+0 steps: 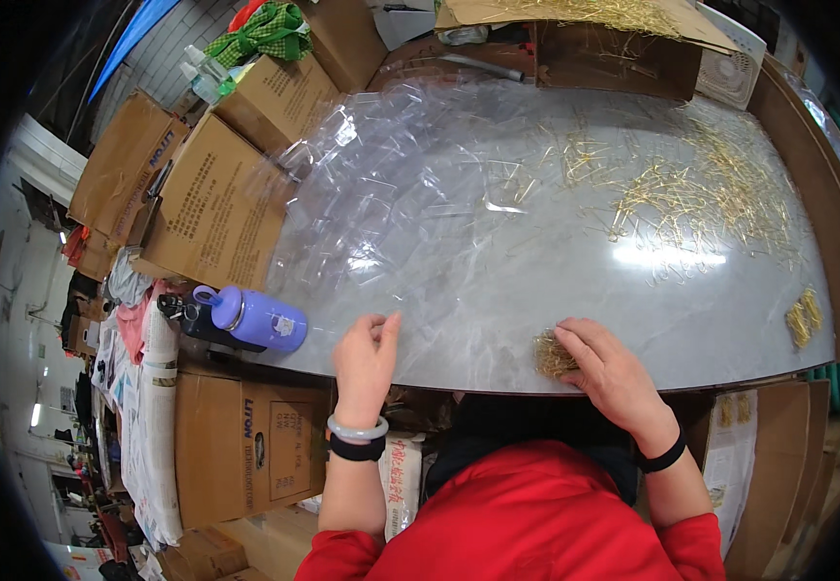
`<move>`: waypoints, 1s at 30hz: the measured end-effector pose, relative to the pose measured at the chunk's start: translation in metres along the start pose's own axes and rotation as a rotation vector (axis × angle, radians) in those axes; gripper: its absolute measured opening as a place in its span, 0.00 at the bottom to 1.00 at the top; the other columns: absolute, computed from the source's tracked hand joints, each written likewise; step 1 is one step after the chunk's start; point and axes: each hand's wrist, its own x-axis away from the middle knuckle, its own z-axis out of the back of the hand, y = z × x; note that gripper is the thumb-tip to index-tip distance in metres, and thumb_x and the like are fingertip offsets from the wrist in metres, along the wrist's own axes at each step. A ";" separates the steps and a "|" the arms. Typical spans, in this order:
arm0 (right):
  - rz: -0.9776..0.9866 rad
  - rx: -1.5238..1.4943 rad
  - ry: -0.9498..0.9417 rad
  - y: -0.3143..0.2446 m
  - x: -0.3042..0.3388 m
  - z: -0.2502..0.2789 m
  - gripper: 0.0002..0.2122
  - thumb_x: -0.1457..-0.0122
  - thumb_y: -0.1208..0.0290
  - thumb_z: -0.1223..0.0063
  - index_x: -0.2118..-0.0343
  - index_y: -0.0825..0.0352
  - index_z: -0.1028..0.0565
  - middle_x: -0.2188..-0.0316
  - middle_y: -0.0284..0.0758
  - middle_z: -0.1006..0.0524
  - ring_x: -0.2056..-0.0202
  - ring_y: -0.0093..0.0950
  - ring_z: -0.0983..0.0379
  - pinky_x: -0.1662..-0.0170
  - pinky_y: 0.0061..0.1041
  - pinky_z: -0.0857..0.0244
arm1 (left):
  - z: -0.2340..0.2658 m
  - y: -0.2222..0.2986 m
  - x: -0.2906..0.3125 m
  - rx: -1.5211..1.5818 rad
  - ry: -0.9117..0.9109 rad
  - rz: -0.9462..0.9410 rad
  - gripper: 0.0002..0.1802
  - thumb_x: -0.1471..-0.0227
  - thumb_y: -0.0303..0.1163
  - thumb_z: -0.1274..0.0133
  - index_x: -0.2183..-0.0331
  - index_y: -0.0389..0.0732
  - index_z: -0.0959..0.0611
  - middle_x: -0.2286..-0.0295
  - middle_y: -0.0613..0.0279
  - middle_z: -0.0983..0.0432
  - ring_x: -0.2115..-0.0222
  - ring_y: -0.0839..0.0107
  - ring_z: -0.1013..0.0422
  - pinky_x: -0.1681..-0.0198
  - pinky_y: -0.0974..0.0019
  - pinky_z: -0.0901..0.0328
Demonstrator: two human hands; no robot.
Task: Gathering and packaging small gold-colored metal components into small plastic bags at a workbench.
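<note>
Red top (536,513); right hand (610,373) around gold wires (550,356), left hand (366,358) curled, contents unclear.

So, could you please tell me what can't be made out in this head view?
All in the head view:
- Gold wire bundle: its right side is covered by the right hand.
- Left hand: anything thin between the fingertips would be too small to tell.
- Dark object: partly hidden by the purple bottle.
- Clear plastic pieces: overlap and glare prevent a count.
</note>
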 end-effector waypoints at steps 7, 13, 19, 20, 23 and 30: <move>0.010 0.107 -0.012 0.003 0.006 0.001 0.24 0.49 0.78 0.39 0.47 0.69 0.28 0.48 0.41 0.26 0.44 0.43 0.30 0.40 0.39 0.34 | -0.019 0.027 0.009 0.444 -0.194 0.260 0.13 0.37 0.33 0.47 0.64 0.31 0.22 0.68 0.49 0.19 0.72 0.65 0.21 0.67 0.65 0.26; -0.031 0.095 0.033 0.001 0.005 -0.005 0.21 0.49 0.85 0.48 0.49 0.69 0.25 0.49 0.39 0.25 0.43 0.40 0.30 0.39 0.38 0.34 | -0.055 0.073 0.045 1.303 -0.420 0.346 0.07 0.34 0.29 0.53 0.62 0.35 0.30 0.56 0.41 0.24 0.55 0.55 0.23 0.48 0.54 0.27; -0.031 0.123 0.064 0.004 0.008 -0.006 0.21 0.50 0.85 0.48 0.51 0.69 0.25 0.49 0.39 0.25 0.44 0.40 0.29 0.42 0.38 0.32 | -0.024 0.074 0.071 1.269 -0.616 0.385 0.05 0.35 0.26 0.53 0.64 0.36 0.30 0.50 0.38 0.28 0.49 0.50 0.26 0.54 0.50 0.23; -0.032 0.122 0.065 0.002 0.008 -0.006 0.21 0.50 0.85 0.48 0.51 0.69 0.25 0.49 0.39 0.25 0.44 0.40 0.29 0.42 0.38 0.32 | -0.016 0.059 0.081 1.244 -0.744 0.388 0.05 0.35 0.25 0.53 0.66 0.36 0.30 0.49 0.38 0.29 0.48 0.50 0.27 0.55 0.51 0.22; -0.098 0.055 0.033 -0.003 0.005 -0.006 0.21 0.51 0.85 0.48 0.51 0.69 0.25 0.49 0.39 0.26 0.44 0.41 0.30 0.42 0.37 0.32 | -0.005 0.036 0.106 1.191 -0.988 0.546 0.07 0.36 0.22 0.54 0.69 0.35 0.29 0.49 0.37 0.29 0.47 0.50 0.28 0.54 0.51 0.22; -0.026 0.071 -0.024 -0.013 -0.001 -0.012 0.21 0.50 0.84 0.51 0.50 0.69 0.26 0.49 0.39 0.26 0.42 0.42 0.32 0.39 0.38 0.35 | -0.049 0.030 0.121 1.410 -0.859 0.627 0.05 0.33 0.26 0.54 0.64 0.36 0.29 0.51 0.41 0.29 0.47 0.49 0.28 0.42 0.49 0.31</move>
